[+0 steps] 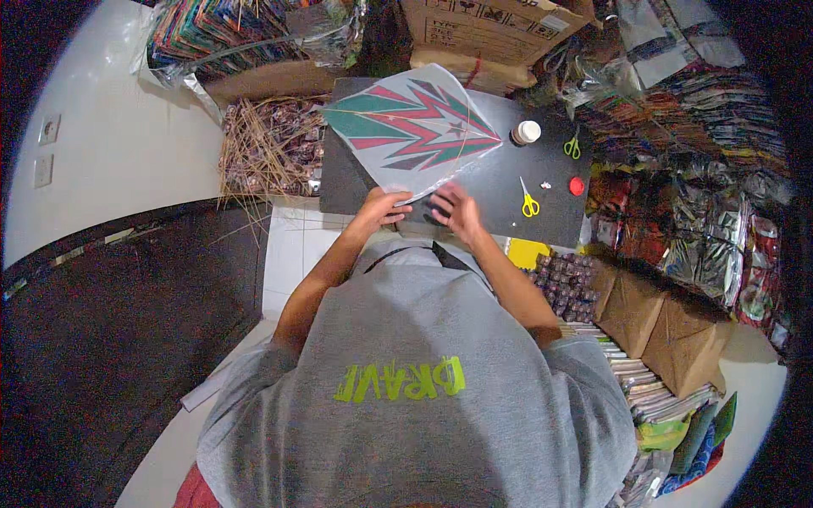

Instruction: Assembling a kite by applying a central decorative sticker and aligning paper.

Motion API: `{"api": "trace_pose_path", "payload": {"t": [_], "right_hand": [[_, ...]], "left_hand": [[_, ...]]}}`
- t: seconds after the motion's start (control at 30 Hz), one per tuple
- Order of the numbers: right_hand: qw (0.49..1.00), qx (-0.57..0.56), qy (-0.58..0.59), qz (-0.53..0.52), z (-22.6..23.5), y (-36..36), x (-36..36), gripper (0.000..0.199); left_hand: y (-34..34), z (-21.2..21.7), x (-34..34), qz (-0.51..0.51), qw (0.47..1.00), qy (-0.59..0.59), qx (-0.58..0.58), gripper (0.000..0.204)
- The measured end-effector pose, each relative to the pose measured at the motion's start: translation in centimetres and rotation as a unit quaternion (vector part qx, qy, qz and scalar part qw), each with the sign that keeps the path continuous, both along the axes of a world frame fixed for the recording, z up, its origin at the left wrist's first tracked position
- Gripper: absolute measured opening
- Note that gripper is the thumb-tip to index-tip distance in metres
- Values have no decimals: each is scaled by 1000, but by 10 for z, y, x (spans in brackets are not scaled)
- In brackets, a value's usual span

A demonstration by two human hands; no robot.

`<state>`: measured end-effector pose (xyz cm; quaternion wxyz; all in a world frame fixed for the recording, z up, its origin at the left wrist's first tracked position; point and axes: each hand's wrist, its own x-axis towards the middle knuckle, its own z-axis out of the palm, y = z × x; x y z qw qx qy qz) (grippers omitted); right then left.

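A diamond-shaped kite (423, 135) in pale sheeting, with a jagged green, red and dark pattern, lies on a dark table board (500, 203). Thin sticks cross it as a frame. My left hand (379, 212) is closed at the kite's near corner, thumb over the edge. Just to its right, my right hand (459, 212) has its fingers apart beside the near right edge and seems to hold nothing. Yellow-handled scissors (529, 203) lie on the board to the right. Behind them stands a small bottle with a white cap (527, 132).
Green-handled scissors (572, 147) and a red round lid (577, 185) lie at the board's right side. Thin sticks (267, 144) are heaped at left. A cardboard box (491, 34) stands behind; stacked, plastic-wrapped bundles (677, 127) crowd the right. Small dark spools (563, 284) sit near my right forearm.
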<state>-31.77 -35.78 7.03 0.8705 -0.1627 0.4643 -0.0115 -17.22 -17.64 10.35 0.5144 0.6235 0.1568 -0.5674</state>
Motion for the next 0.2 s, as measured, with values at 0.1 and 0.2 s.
{"api": "trace_pose_path", "payload": {"t": [0.1,0.2], "right_hand": [[960,-148,-25,235,-9,8,-4,33],[930,-178,-80,312,-28,9,3,36]], "left_hand": [[-1,6,0,-13,1000,-19,-5,41],[-1,7,4,-30,999,-21,-13,47]]}}
